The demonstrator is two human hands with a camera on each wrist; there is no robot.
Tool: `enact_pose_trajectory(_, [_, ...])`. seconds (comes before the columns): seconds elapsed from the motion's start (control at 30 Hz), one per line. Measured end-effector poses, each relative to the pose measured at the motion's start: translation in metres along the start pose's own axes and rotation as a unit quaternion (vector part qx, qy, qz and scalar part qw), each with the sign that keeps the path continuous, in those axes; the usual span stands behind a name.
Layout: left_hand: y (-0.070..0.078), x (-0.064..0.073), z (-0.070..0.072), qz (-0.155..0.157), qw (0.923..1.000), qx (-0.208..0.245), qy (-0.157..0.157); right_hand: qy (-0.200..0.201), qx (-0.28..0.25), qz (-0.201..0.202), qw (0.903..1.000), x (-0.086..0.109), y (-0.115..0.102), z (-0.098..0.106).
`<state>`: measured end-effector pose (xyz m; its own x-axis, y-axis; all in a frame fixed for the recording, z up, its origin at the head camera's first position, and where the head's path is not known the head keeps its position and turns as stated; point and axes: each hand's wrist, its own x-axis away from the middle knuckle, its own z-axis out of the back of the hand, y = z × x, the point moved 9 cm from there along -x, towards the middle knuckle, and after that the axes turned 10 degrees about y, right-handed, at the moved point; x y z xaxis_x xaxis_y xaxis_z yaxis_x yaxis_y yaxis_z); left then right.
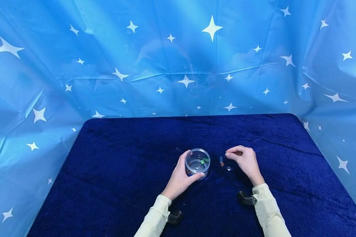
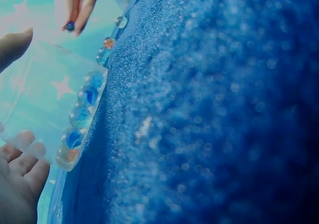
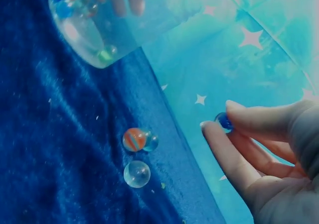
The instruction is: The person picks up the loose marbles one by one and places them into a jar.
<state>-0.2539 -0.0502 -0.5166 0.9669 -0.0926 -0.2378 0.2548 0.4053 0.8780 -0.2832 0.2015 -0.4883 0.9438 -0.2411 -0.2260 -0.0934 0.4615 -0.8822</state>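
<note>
no text, label, brand or number readable; wrist views blurred, so small marks perhaps lost.

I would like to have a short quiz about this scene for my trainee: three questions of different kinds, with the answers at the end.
1. True or false: the left hand holds the clear container, and some marbles lie inside it.

2. Fill in: in the head view, the loose marble lying on the dark blue cloth nearest to the person is ____ in colour.

3. What does the right hand pinch? (a) the clear container (b) a blue marble (c) the dark blue cloth

Key: 1. True. 2. Clear (colourless). 3. b.
</note>
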Motion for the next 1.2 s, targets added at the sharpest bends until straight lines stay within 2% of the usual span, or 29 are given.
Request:
enact_pose_trajectory(0.17, [0.000, 0.000, 0.000, 0.000, 1.0000, 0.001, 0.001, 0.011, -0.088, -0.044, 0.9950, 0.001, 0.000, 0.002])
enact_pose_trajectory(0.33, [-0.002, 0.001, 0.000, 0.003, 1.0000, -0.003, 0.000, 0.011, -0.132, -0.044, 0.9902, 0.002, -0.008, 0.002])
enact_pose_trajectory(0.63, [-0.002, 0.000, 0.000, 0.001, 1.0000, -0.004, 0.003, 0.013, -0.165, -0.037, 0.9856, 0.006, -0.027, 0.000])
enact_pose_trajectory(1.2, [0.001, 0.000, 0.000, -0.001, 1.0000, -0.001, -0.001, -0.037, -0.173, -0.009, 0.9842, 0.018, -0.047, -0.027])
